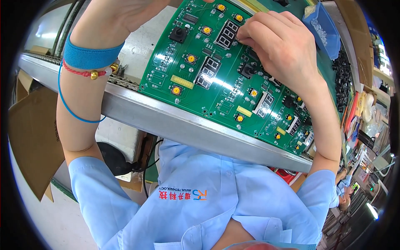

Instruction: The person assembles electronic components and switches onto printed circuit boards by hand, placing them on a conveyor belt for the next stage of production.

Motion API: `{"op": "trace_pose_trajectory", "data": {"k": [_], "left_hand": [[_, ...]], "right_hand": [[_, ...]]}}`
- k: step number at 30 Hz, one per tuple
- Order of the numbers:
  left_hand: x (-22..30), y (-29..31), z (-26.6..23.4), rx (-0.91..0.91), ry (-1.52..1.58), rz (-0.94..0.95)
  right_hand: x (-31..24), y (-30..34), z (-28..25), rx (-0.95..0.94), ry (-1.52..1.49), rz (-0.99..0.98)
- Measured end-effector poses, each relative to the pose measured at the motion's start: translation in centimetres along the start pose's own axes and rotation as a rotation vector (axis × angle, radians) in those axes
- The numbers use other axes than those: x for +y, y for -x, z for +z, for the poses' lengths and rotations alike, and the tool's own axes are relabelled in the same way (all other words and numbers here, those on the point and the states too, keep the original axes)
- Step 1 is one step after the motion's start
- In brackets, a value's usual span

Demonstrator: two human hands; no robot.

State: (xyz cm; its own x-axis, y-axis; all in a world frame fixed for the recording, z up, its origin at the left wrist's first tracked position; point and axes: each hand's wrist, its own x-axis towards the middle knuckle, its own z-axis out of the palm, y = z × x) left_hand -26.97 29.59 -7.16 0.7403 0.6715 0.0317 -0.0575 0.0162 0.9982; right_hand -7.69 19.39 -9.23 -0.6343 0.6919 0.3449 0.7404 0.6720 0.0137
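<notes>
A green circuit board panel (pixel 160 95) lies across the metal rails in front of me. It carries several black digit displays, yellow push buttons (pixel 191 58), black knob-like parts (pixel 179 34) and small clear parts. My right hand (pixel 285 43) is over the board's upper right, thumb and fingers pinched together beside the topmost digit display (pixel 227 34). Whatever is between those fingertips is too hidden to make out. At the top left, my left hand (pixel 125 14) reaches past the board's far left corner, its fingers mostly cut off by the picture's edge. A blue wrist strap (pixel 94 57) circles that wrist.
Along my side of the board runs a metal rail (pixel 175 118). A blue bin (pixel 323 33) of small clear parts stands at the upper right, near a heap of black parts (pixel 342 79). Cardboard (pixel 33 137) is at the left. Another person (pixel 343 196) is far right.
</notes>
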Motion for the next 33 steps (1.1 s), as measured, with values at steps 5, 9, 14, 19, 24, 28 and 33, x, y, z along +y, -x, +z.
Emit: {"op": "trace_pose_trajectory", "data": {"k": [5, 9, 14, 19, 24, 28, 33], "left_hand": [[-0.1, 0.1, -0.6, 0.015, -0.003, -0.002], [-0.2, -0.8, -0.9, 0.051, -0.022, 0.031], [-0.5, -0.8, -2.3, 0.370, -0.367, 0.091], [-2.0, -2.2, -1.3, 0.503, -0.890, 0.252], [-4.4, -3.5, -1.5, 0.398, -1.314, 0.483], [-5.1, -5.7, 0.2, 0.375, -1.432, 0.533], [-5.0, -7.8, 2.7, 0.239, -1.393, 0.512]], "right_hand": [[1.5, 0.4, -0.7, 0.023, -0.135, 0.257], [2.0, -0.4, -2.6, -0.103, 0.119, 0.492], [3.5, 0.5, -0.5, -0.213, 0.216, 0.535], [4.8, 3.8, 0.1, -0.013, 0.308, 0.460], [2.4, 5.8, -3.8, 0.176, -0.227, 0.576], [2.2, 10.2, -6.5, 0.217, -1.083, 0.888], [2.8, 16.6, -8.5, 0.361, -1.217, 1.019]]}}
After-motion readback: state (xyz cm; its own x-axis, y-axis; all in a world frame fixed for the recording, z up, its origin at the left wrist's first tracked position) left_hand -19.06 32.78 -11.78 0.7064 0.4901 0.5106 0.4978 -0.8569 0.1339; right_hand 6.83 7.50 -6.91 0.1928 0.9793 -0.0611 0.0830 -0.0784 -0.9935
